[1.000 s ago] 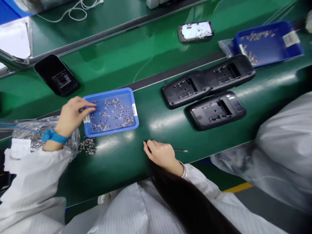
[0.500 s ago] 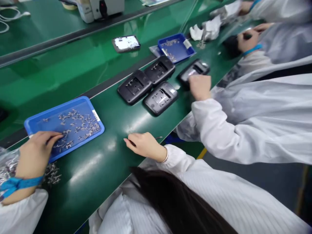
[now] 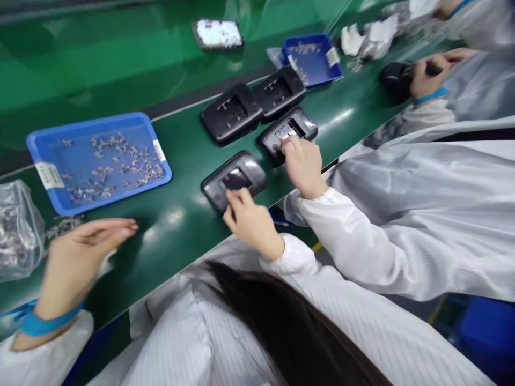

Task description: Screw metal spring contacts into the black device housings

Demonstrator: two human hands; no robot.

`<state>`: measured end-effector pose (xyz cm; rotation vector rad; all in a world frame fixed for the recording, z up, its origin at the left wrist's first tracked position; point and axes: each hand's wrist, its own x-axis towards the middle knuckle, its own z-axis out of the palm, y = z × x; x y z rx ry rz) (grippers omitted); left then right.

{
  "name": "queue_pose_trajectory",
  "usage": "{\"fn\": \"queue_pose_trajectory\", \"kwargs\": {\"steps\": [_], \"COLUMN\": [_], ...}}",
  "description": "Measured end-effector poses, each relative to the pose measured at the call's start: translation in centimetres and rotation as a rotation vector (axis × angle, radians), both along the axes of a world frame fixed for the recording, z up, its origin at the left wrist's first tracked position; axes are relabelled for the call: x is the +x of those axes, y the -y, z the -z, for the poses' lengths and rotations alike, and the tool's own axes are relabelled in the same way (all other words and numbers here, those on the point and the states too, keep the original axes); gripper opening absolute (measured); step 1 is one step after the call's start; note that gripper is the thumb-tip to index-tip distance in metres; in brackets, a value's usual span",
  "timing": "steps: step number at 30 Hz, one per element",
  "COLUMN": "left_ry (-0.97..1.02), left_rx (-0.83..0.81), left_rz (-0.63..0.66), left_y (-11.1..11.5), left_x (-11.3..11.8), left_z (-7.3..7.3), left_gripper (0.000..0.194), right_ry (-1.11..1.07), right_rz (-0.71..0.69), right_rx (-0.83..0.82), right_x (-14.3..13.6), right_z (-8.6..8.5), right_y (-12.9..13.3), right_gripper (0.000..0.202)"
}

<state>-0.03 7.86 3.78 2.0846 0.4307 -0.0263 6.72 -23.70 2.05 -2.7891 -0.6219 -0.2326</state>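
Note:
My left hand [image 3: 90, 249], with a blue wristband, hovers over the bench just in front of a blue tray [image 3: 100, 120]. Its fingertips are pinched together, and whatever is between them is too small to make out. Many small metal parts [image 3: 151, 174] lie scattered in that tray. My right hand [image 3: 253, 222] has its fingers closed at the near edge of a black plastic device housing [image 3: 251, 171], which lies on the bench with its recess upward. Beside it, a co-worker's hand [image 3: 303, 163] touches another black housing [image 3: 308, 126].
Two more black housings [image 3: 229, 115] lie behind, touching. A smaller blue tray [image 3: 317, 75] and a flat device with a white face [image 3: 219, 33] are further back. At left sits a clear bag of metal parts [image 3: 16, 230]. Another co-worker's hand [image 3: 428, 78] works at right.
My left hand has left the tray and come nearer, fingers pinched. My right hand has moved onto a housing, now nearer me. The co-worker's hand and housing have shifted left. The view has tilted.

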Motion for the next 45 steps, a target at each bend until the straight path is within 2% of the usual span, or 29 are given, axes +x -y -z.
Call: {"fn": "queue_pose_trajectory", "kwargs": {"steps": [2,4,6,9,11,15,19,23,30,38,45], "left_ry": [-0.146,-0.171,-0.096,0.08,0.2,0.332,0.323,0.35,0.348,0.285,0.254], "left_rx": [-0.214,-0.338,-0.306,-0.022,0.178,0.393,0.426,0.447,0.369,0.4,0.389], "left_rz": [-0.015,0.007,0.023,0.056,0.13,0.265,0.324,0.313,0.33,0.224,0.249], "left_y": [3.0,4.7,5.3,5.5,6.0,7.3,7.5,7.3,7.8,8.0,8.3], "left_x": [-2.2,-3.6,-4.4,-5.1,-5.4,-5.2,-4.8,-4.6,-4.3,-4.3,-4.4], "left_z": [0.2,0.5,0.8,1.0,1.1,1.8,1.8,1.2,0.6,0.0,0.3], "left_gripper": [0.012,0.011,0.011,0.01,0.01,0.012,0.013,0.007,0.007,0.008,0.005], "right_ry": [-0.201,-0.45,-0.595,-0.592,-0.577,-0.539,-0.514,-0.536,-0.513,-0.481,-0.461], "right_rz": [-0.355,-0.665,-0.795,-0.803,-0.82,-0.845,-0.842,-0.841,-0.877,-0.886,-0.877], "right_rx": [0.108,0.156,0.08,-0.137,-0.232,-0.221,-0.212,-0.239,-0.277,-0.252,-0.221], "right_x": [-3.5,-5.7,-6.7,-7.0,-7.1,-7.3,-7.3,-7.1,-6.9,-6.9,-7.0], "right_z": [-1.0,-2.1,-2.8,-2.8,-2.6,-2.1,-1.8,-1.8,-2.0,-1.9,-1.5], "right_y": [-1.5,-3.0,-4.4,-6.0,-6.5,-6.5,-6.3,-6.3,-6.3,-6.2,-6.0], "right_gripper": [0.068,0.064,0.06,0.063,0.061,0.06,0.059,0.06,0.059,0.058,0.057]}}
